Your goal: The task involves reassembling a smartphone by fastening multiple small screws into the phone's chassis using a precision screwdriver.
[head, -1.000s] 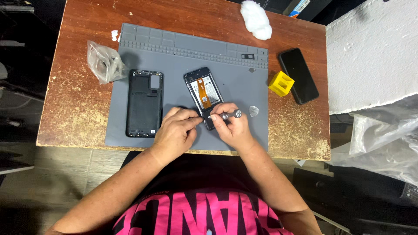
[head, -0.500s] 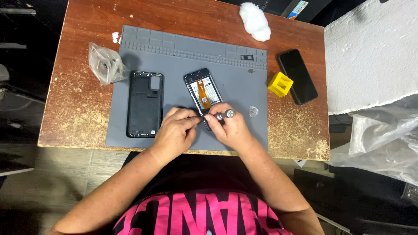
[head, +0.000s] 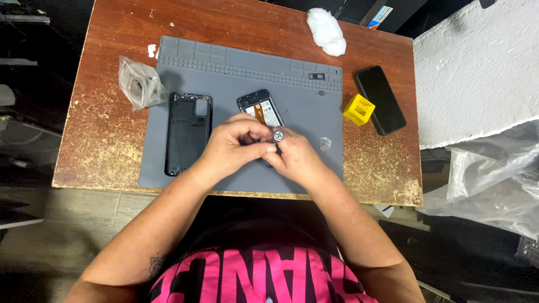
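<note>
An opened phone with its orange flex cable and battery showing lies on the grey work mat; its lower half is hidden under my hands. My left hand and my right hand meet over it. Both pinch a small screwdriver whose round silver cap shows between the fingertips. The screwdriver's tip is hidden. The phone's black back cover lies on the mat, just left of my left hand.
A clear pick lies on the mat right of my hands. On the wooden table are a yellow block, a black phone, a clear plastic bag and a white wad. White foam and plastic sheeting stand at the right.
My hands have drawn closer together over the phone. The screwdriver's silver cap has shifted left, from beside the right hand to between both sets of fingertips.
</note>
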